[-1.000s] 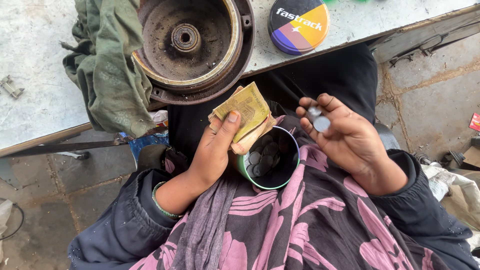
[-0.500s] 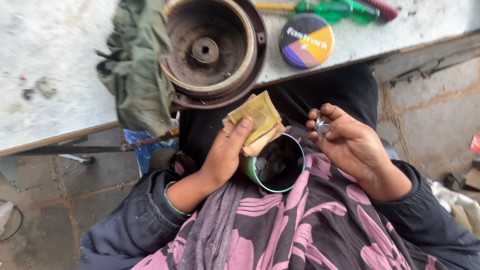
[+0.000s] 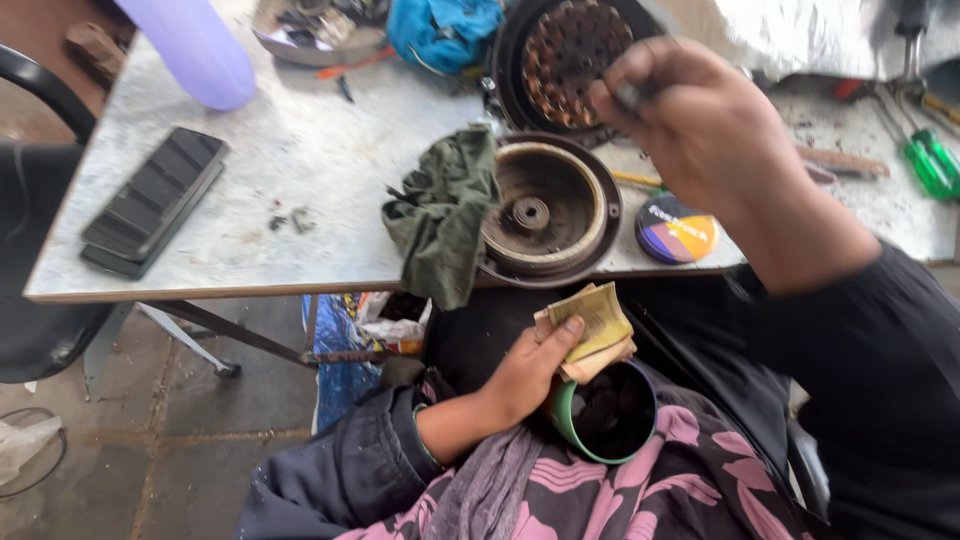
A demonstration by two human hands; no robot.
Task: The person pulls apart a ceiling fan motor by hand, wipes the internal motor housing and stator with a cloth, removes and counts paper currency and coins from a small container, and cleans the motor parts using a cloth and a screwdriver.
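Head cam: L hand [image 3: 530,370] grips green cup [image 3: 604,415] w/ banknotes [image 3: 600,318]; R hand [image 3: 700,120] raised.

Head view, steeply down, close over lap

My left hand [image 3: 530,365] sits low centre, fingers curled shut — right hand [image 3: 700,130] raised upper right, fingertips pinched.

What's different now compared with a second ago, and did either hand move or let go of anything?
The right hand has risen from beside the green cup on the lap up over the table, pinching a small dark piece; what it is cannot be told. The view also swung up, showing more tabletop. The left hand stays as before, pressing the folded banknotes to the cup's rim.
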